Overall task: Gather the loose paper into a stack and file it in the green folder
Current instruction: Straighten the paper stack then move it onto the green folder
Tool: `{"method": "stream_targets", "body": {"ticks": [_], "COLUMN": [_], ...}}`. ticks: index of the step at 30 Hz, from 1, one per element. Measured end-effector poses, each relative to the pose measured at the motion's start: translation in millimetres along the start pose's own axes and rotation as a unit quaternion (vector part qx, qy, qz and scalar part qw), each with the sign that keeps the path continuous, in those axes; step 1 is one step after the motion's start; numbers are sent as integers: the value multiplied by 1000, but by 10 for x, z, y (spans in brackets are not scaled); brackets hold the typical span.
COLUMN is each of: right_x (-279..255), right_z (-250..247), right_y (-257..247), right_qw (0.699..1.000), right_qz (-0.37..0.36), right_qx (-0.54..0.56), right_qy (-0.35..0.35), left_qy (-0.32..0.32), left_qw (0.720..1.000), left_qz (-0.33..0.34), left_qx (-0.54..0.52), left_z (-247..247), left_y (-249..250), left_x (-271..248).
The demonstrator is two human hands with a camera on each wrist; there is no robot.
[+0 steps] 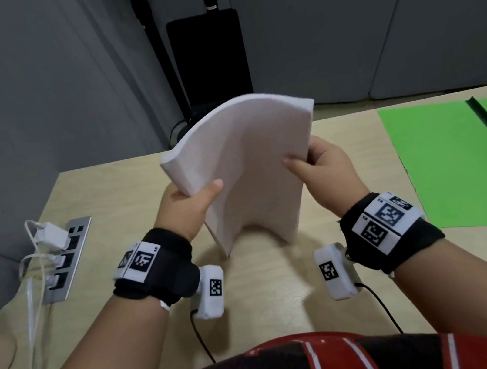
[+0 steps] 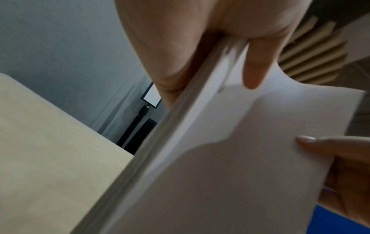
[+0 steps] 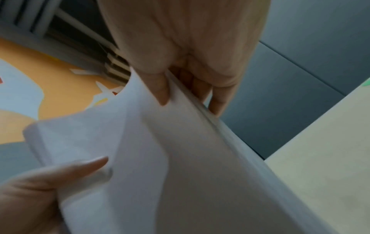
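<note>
Paper stack point(image 1: 242, 165) held on edge over the desk point(image 1: 271, 288), lower edge apparently touching it; blur leaves contact uncertain. Left hand point(image 1: 187, 207) clamps the stack's left edge, thumb in front, fingers behind. Right hand point(image 1: 325, 165) clamps the right edge likewise. Stack bows between them. Green folder point(image 1: 455, 163) lies open on the desk, right of the stack, apart.

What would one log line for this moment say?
stage: squaring stack | paper stack: upright, bowed, gripped by both hands | left hand | right hand | green folder: open, right of stack
</note>
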State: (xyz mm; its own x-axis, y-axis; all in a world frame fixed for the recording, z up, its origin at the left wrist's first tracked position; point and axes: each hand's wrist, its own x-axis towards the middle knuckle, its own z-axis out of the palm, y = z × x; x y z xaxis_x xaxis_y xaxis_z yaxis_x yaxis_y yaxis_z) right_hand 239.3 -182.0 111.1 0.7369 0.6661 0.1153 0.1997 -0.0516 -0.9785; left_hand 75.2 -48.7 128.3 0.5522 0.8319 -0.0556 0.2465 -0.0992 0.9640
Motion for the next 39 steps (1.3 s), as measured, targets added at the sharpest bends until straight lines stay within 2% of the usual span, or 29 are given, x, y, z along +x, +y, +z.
{"method": "stream_targets", "body": {"ticks": [2, 4, 6, 8, 13, 16, 20, 24, 30, 34, 36, 39], "right_x": [5, -10, -19, -19, -33, -32, -55, -100, 37, 188, 260, 319], "right_z": [21, 11, -17, -31, -10, -20, -35, -68, -201, -417, -556, -775], "right_y": [45, -7, -68, -59, 241, 363, 525, 692, 955, 1195, 1340, 1552], "right_qw": [1000, 999, 996, 995, 991, 983, 967, 938, 939, 936, 914, 850], "right_qz": [4, -23, -61, -48, 86, 108, 138, 172, 170, 222, 246, 298], "right_qx": [-30, 3, 33, 44, -101, -144, -197, -269, -283, -274, -319, -421], "right_qy": [2, 30, 62, 72, -17, -41, -82, -133, -93, -15, 38, 104], "left_qy": [24, 52, 58, 48, -4, 3, 1, 4, 0, 2, 4, -3], "left_qw": [999, 998, 996, 996, 997, 993, 989, 984, 991, 991, 990, 989], "left_qz": [0, 30, 62, 68, -43, -98, -133, -159, -107, -101, -103, -108], "left_qx": [32, 26, 5, 7, 70, 65, 69, 77, 79, 93, 101, 105], "left_z": [6, -25, -66, -84, 72, 153, 221, 284, 407, 512, 558, 635], "left_y": [-33, 20, 71, 51, -235, -396, -584, -729, -710, -749, -777, -823], "left_x": [2, -4, -3, 6, 22, 37, 55, 44, 216, 345, 394, 465]}}
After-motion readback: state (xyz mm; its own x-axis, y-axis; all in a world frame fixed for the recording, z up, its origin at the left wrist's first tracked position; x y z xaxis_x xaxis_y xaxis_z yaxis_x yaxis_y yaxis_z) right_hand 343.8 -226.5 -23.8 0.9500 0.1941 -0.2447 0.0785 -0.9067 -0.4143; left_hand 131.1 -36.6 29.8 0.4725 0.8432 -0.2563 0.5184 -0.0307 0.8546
